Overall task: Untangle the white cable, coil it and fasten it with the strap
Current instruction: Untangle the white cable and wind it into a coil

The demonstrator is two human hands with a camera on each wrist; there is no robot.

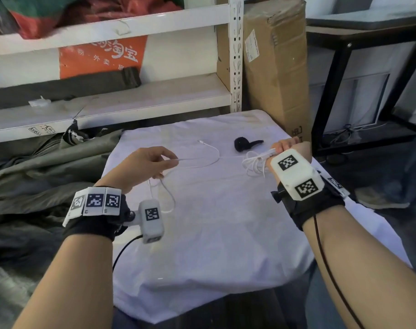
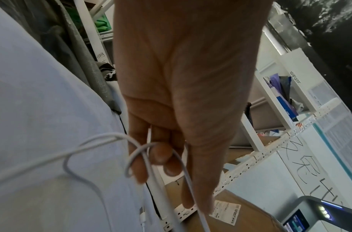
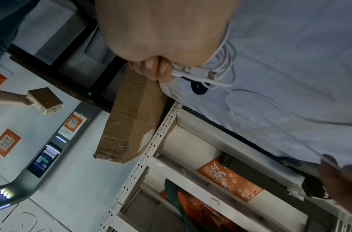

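Gripping cable (image 1: 197, 162) coils, right hand (image 1: 288, 148) (left hand (image 1: 145, 162) pinching)

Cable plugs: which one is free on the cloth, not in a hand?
The small plug at the far end, lying loose on the cloth. The bigger plug sticks out of the right hand with the coils.

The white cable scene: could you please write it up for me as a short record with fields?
setting: table under a white cloth, shelves behind
white cable: partly coiled, a slack run between the hands, one plug end lying on the cloth
right hand: grips the coiled loops
left hand: pinches a loose stretch, a loop hanging below
black strap: on the cloth, untouched
stage: coiling unfinished, not fastened
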